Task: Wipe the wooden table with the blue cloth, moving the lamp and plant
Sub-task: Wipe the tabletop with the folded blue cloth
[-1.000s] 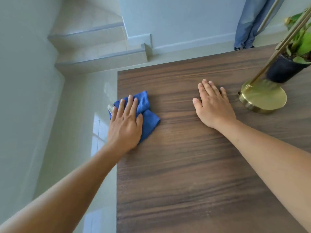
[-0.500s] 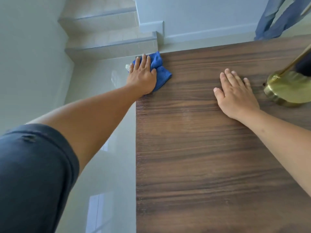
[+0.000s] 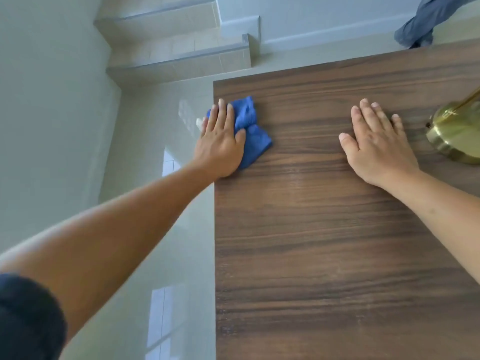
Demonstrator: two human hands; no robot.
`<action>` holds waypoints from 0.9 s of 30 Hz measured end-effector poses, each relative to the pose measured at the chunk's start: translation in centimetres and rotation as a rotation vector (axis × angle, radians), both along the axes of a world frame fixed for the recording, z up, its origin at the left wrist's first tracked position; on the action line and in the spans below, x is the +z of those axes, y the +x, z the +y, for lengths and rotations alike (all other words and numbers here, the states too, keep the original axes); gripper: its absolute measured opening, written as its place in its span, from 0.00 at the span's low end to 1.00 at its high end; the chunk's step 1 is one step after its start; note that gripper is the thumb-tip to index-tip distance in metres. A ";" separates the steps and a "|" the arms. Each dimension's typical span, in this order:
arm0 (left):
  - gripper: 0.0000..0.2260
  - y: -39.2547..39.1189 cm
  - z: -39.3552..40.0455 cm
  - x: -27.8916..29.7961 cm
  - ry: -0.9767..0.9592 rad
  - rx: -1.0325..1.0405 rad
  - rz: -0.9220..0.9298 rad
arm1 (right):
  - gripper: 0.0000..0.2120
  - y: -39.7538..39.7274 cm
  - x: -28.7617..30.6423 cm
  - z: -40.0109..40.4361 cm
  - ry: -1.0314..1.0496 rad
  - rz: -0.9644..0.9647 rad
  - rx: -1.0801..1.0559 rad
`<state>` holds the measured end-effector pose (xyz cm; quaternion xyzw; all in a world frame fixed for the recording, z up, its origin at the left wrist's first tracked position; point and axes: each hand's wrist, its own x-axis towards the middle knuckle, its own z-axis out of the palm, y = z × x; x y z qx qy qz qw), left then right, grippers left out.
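A crumpled blue cloth (image 3: 253,131) lies at the left edge of the dark wooden table (image 3: 324,255), a little back from its far left corner. My left hand (image 3: 220,144) presses flat on the cloth, fingers partly over the table's edge. My right hand (image 3: 376,146) rests palm down on the bare wood, fingers slightly spread, holding nothing. Just right of it stands the brass lamp base (image 3: 458,133), cut off by the frame's right side, with its thin rod rising out of view. The plant is out of sight.
Pale glossy floor tiles (image 3: 145,229) run along the table's left side. Tiled steps (image 3: 181,58) rise beyond the far left corner. A blue-grey curtain (image 3: 420,24) hangs to the floor behind the table's far edge.
My left hand slid the cloth along the left edge up to the far corner, then back toward me. My right hand stayed flat beside the lamp base.
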<state>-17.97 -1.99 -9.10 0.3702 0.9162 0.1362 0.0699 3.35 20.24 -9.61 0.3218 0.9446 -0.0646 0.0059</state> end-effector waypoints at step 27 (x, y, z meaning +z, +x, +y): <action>0.30 -2.0 3.5 0.6 -0.021 0.127 -0.060 | 0.32 0.0 0.2 0.2 0.001 0.041 -0.002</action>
